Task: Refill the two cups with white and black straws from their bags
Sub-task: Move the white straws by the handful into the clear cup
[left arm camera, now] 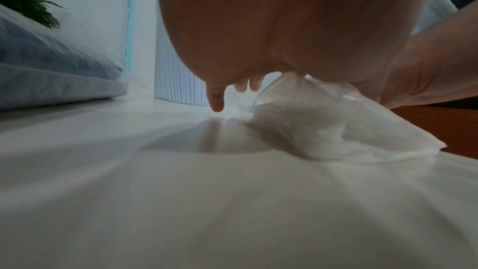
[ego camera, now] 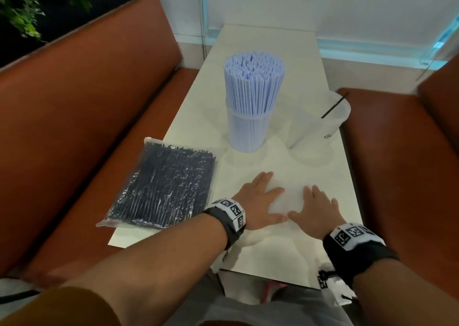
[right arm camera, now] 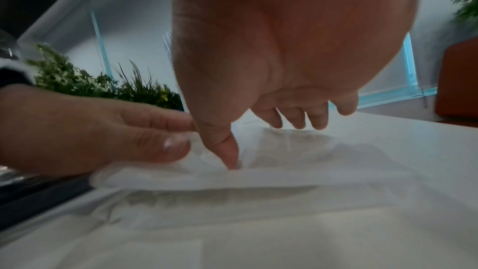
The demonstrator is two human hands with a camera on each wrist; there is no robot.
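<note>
A clear cup (ego camera: 247, 134) at the table's middle is packed with upright white straws (ego camera: 253, 84). To its right a second clear cup (ego camera: 320, 124) holds a single black straw (ego camera: 334, 106). A sealed bag of black straws (ego camera: 164, 186) lies at the table's left edge and overhangs it. An empty clear bag (ego camera: 290, 201) lies crumpled near the front edge. My left hand (ego camera: 260, 199) and right hand (ego camera: 315, 209) both rest flat on it, fingers straight and thumbs nearly touching. The left wrist view shows the bag (left arm camera: 323, 126) bunched under my palm. In the right wrist view my thumb presses a fold of the bag (right arm camera: 258, 177).
The narrow white table (ego camera: 273, 40) runs away from me between two orange-brown benches, one on the left (ego camera: 74, 102) and one on the right (ego camera: 409, 164). A green plant (ego camera: 24, 2) stands behind the left bench. A wall with a blue-lit strip closes the far end.
</note>
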